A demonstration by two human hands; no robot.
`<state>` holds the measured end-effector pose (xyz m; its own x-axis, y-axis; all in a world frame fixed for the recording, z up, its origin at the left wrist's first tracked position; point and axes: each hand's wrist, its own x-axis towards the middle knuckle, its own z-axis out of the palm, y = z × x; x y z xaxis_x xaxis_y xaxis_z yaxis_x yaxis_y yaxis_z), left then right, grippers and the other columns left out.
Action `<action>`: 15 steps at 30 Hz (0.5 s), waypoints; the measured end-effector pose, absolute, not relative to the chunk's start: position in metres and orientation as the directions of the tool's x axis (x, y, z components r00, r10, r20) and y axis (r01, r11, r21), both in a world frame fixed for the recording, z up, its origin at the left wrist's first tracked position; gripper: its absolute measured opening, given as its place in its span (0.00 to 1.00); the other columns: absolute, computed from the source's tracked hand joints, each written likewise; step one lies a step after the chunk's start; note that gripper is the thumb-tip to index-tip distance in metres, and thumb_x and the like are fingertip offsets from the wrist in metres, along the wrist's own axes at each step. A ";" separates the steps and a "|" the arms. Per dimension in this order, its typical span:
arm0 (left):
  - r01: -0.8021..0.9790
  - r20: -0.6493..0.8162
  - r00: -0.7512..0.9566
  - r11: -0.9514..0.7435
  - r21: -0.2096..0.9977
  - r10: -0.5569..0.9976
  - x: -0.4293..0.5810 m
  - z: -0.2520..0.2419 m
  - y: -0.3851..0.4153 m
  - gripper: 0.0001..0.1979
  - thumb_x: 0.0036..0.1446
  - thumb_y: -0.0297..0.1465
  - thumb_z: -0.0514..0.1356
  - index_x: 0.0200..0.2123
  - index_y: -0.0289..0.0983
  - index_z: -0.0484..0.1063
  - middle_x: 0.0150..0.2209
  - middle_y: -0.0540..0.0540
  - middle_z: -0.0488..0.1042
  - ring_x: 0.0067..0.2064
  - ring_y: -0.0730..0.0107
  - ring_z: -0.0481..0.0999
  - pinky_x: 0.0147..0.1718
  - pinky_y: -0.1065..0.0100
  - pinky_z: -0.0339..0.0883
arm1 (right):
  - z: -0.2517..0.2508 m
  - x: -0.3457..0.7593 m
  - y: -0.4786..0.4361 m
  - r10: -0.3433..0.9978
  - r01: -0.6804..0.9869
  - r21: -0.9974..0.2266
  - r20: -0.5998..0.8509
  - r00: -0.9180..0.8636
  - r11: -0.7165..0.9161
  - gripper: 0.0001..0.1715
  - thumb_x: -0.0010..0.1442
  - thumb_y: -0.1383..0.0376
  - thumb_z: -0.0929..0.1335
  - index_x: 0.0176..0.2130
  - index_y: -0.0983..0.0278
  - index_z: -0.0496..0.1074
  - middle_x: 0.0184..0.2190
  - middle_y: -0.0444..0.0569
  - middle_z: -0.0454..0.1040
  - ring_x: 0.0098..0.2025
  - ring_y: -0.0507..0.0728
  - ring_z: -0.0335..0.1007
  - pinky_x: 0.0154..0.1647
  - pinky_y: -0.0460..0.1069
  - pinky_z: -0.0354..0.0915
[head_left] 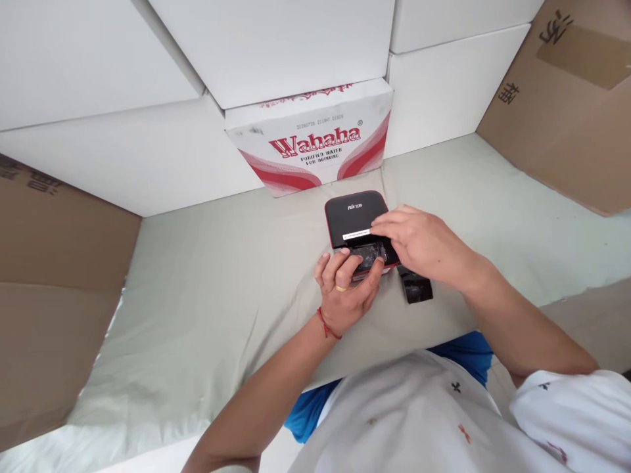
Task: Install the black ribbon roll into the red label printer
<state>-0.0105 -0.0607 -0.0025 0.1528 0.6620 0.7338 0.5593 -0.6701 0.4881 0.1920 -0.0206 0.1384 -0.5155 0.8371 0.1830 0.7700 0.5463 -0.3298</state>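
Observation:
A small black box with a red edge [351,213] lies on the pale green cloth [207,295], with a white label strip on its top. My left hand [345,289] grips the box's near end, where a shiny crinkled dark wrapper [367,253] shows between my fingers. My right hand [424,243] rests over the box's right side, fingers on the label and wrapper. A second small black packet [417,288] lies on the cloth just below my right wrist.
A red and white "Wahaha" water carton [315,144] stands right behind the black box, among stacked white boxes [123,98]. Brown cardboard boxes flank the cloth at the left [54,276] and the far right [572,105].

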 end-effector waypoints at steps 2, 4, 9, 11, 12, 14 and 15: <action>0.597 0.781 0.166 -0.691 0.407 0.602 -0.010 -0.003 -0.061 0.25 0.59 0.31 0.73 0.56 0.63 0.83 0.49 0.44 0.76 0.62 0.48 0.72 0.77 0.38 0.45 | 0.134 0.189 -0.026 0.858 0.808 -0.290 0.144 -0.492 0.512 0.27 0.68 0.78 0.61 0.52 0.64 0.84 0.57 0.56 0.84 0.55 0.64 0.75 0.51 0.56 0.72; 0.619 0.809 0.172 -0.701 0.354 0.562 -0.010 -0.003 -0.061 0.26 0.59 0.30 0.73 0.57 0.63 0.82 0.50 0.44 0.76 0.63 0.48 0.72 0.77 0.40 0.45 | 0.131 0.185 -0.028 0.879 0.843 -0.248 0.126 -0.460 0.476 0.27 0.68 0.79 0.61 0.51 0.63 0.84 0.57 0.55 0.83 0.55 0.64 0.74 0.45 0.54 0.70; 0.613 0.778 0.208 -0.699 0.369 0.593 -0.009 -0.003 -0.062 0.29 0.59 0.29 0.73 0.60 0.64 0.81 0.50 0.44 0.75 0.62 0.47 0.71 0.77 0.38 0.43 | 0.130 0.178 -0.030 0.894 0.878 -0.168 0.088 -0.440 0.449 0.25 0.69 0.78 0.61 0.48 0.62 0.84 0.54 0.53 0.84 0.52 0.62 0.72 0.30 0.54 0.60; 0.650 0.827 0.204 -0.704 0.286 0.525 -0.008 0.000 -0.061 0.27 0.59 0.29 0.72 0.58 0.62 0.82 0.49 0.44 0.75 0.61 0.49 0.72 0.75 0.42 0.49 | 0.127 0.178 -0.031 0.891 0.877 -0.155 0.104 -0.443 0.454 0.24 0.70 0.77 0.62 0.48 0.61 0.84 0.54 0.52 0.84 0.51 0.61 0.72 0.28 0.55 0.57; 0.672 0.851 0.206 -0.702 0.235 0.482 -0.007 0.002 -0.061 0.25 0.59 0.29 0.72 0.57 0.60 0.83 0.49 0.44 0.75 0.60 0.50 0.72 0.74 0.45 0.53 | 0.125 0.179 -0.031 0.887 0.875 -0.152 0.122 -0.445 0.459 0.24 0.70 0.77 0.62 0.48 0.61 0.84 0.54 0.51 0.85 0.50 0.61 0.72 0.27 0.54 0.57; 0.705 0.865 0.221 -0.687 0.177 0.450 -0.007 0.008 -0.060 0.23 0.60 0.28 0.71 0.55 0.57 0.83 0.48 0.43 0.74 0.59 0.53 0.72 0.70 0.49 0.60 | 0.118 0.181 -0.031 0.874 0.866 -0.155 0.189 -0.447 0.476 0.23 0.70 0.77 0.62 0.47 0.61 0.84 0.52 0.50 0.85 0.48 0.61 0.73 0.28 0.54 0.59; 0.713 0.858 0.233 -0.681 0.168 0.457 -0.007 0.011 -0.060 0.22 0.60 0.28 0.70 0.55 0.56 0.83 0.48 0.43 0.73 0.58 0.54 0.71 0.69 0.50 0.62 | 0.113 0.182 -0.031 0.863 0.860 -0.159 0.244 -0.442 0.485 0.23 0.69 0.78 0.63 0.47 0.61 0.84 0.52 0.50 0.86 0.47 0.60 0.74 0.28 0.53 0.61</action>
<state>-0.0069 -0.0597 0.0107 0.2334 0.4570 0.8583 0.7131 -0.6805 0.1684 0.1819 -0.0309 0.1132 -0.4418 0.8633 0.2438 0.8599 0.4850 -0.1590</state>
